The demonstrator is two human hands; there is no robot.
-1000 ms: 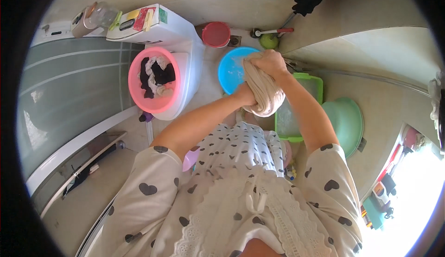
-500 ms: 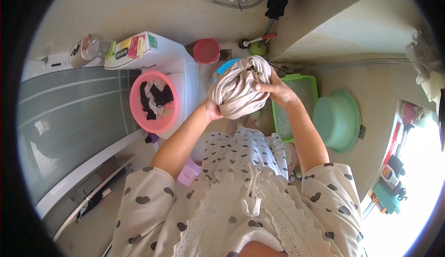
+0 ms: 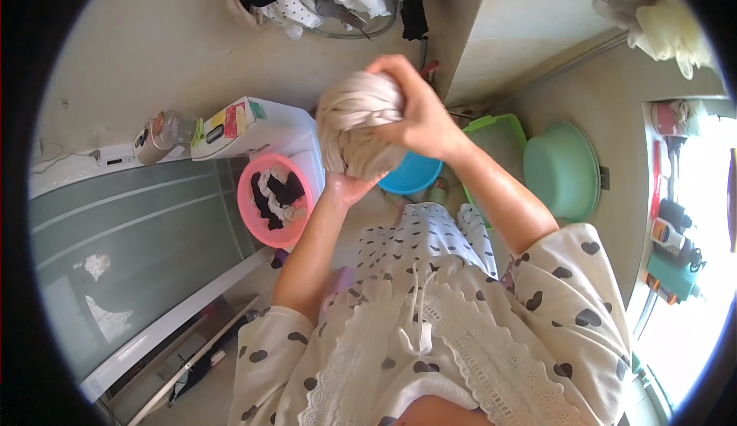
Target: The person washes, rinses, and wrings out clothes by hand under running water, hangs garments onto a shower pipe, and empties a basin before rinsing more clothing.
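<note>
A bunched beige cloth (image 3: 357, 123), twisted into a folded wad, is held up in front of me between both hands. My left hand (image 3: 355, 186) supports it from below, its fingers partly hidden under the fabric. My right hand (image 3: 421, 115) grips it from the right side, fingers over the top and thumb across the front. Beneath the cloth, a blue basin (image 3: 413, 174) is partly covered by my hands. To the left, a pink basin (image 3: 244, 196) holds black and whitish clothes.
A white appliance (image 3: 265, 138) stands behind the pink basin, beside a grey glass-topped surface (image 3: 146, 249). At right are a green tub (image 3: 497, 125) and a pale green basin (image 3: 564, 173) against the wall. Laundry (image 3: 322, 0) hangs overhead at the far side.
The beige cloth has moved left and been turned, with my right hand now higher over it. More of the blue basin shows. My view has shifted, bringing more hanging laundry into sight.
</note>
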